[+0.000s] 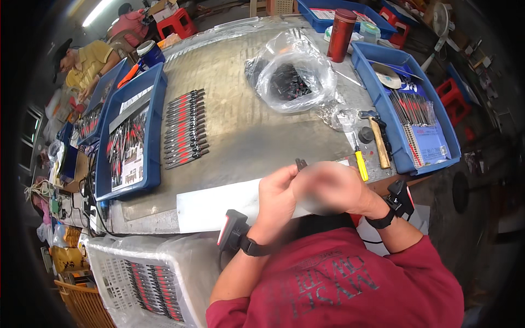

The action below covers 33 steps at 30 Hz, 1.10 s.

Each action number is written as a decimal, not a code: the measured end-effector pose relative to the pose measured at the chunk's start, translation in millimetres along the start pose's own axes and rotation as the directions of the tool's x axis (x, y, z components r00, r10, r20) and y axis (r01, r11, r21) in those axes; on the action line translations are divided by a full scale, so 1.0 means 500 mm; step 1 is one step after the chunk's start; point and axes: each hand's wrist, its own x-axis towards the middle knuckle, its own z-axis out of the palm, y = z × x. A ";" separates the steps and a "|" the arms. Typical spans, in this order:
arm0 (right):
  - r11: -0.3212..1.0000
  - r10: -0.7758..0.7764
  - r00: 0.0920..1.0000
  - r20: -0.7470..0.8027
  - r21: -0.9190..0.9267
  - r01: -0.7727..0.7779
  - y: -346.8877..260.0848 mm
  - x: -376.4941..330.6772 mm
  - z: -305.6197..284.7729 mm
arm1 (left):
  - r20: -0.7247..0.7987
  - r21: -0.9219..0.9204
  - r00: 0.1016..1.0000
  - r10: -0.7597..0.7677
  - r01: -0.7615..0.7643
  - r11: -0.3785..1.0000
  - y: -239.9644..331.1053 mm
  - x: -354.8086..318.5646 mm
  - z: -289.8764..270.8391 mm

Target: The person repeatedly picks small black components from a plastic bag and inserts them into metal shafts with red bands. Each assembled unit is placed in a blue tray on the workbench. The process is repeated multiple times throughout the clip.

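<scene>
My left hand (pixel 277 198) is closed over the front edge of the table, its thumb and fingers pinched together. A dark slim piece (pixel 301 163) pokes up between my two hands, and the left fingers are on it. Right against it, my right hand (pixel 350 188) is curled inward; a blur covers its fingers and whatever they hold. Under the hands lies a white board (pixel 219 205). Beyond them, a column of slim black-and-red tools (pixel 186 128) lies side by side on the table. A clear plastic bag (pixel 322 82) holds many small black parts (pixel 292 82).
Blue trays with more tools stand left (pixel 158 104) and right (pixel 377 90). Near my right hand lie a yellow-handled screwdriver (pixel 361 164) and a hammer (pixel 379 142). A red tumbler (pixel 342 35) stands behind. A white basket (pixel 112 273) sits below left. A person (pixel 93 63) works far left.
</scene>
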 end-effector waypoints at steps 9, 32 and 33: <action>0.974 0.108 0.994 0.013 0.197 -0.108 -0.012 -0.010 0.026 | 0.035 -0.004 0.998 -0.050 0.051 0.999 0.001 0.001 -0.020; 0.940 0.146 0.988 0.055 0.305 -0.155 -0.009 -0.016 0.035 | 0.020 -0.040 0.996 -0.082 0.083 0.996 -0.007 -0.009 -0.023; 0.937 0.148 0.988 0.055 0.312 -0.157 -0.008 -0.017 0.035 | 0.021 -0.039 0.996 -0.081 0.082 0.996 -0.008 -0.009 -0.023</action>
